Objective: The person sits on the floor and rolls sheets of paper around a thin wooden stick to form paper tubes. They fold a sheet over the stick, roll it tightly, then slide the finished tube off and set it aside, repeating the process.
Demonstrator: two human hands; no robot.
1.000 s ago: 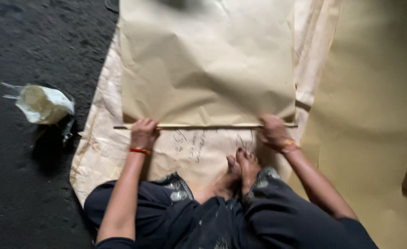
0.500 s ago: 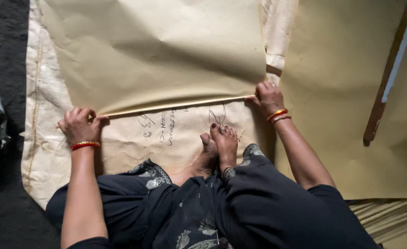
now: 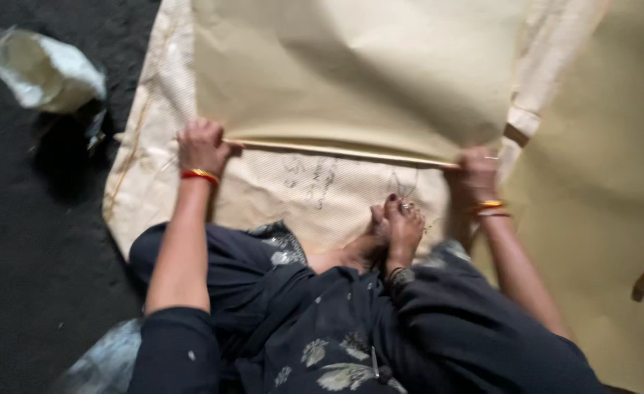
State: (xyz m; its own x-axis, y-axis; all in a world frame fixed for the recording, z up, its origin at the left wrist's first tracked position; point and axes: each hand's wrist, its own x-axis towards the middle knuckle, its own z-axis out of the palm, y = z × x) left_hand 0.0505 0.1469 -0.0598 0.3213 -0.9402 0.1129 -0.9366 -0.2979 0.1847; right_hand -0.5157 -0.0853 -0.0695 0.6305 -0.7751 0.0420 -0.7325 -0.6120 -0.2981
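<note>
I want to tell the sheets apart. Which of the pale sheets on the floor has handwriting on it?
The woven sack under the folded paper, just ahead of the feet. It has a mesh texture and dark scribbles; the paper and the big sheet at right are plain.

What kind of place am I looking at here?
Probably an informal floor-level workshop: the person sits on a dark rough floor, both hands holding a thin stick under brown paper spread over a woven sack.

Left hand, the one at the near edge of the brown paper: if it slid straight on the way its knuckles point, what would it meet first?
The left hand points up the floor, so it would likely first meet the brown paper sheet.
</note>
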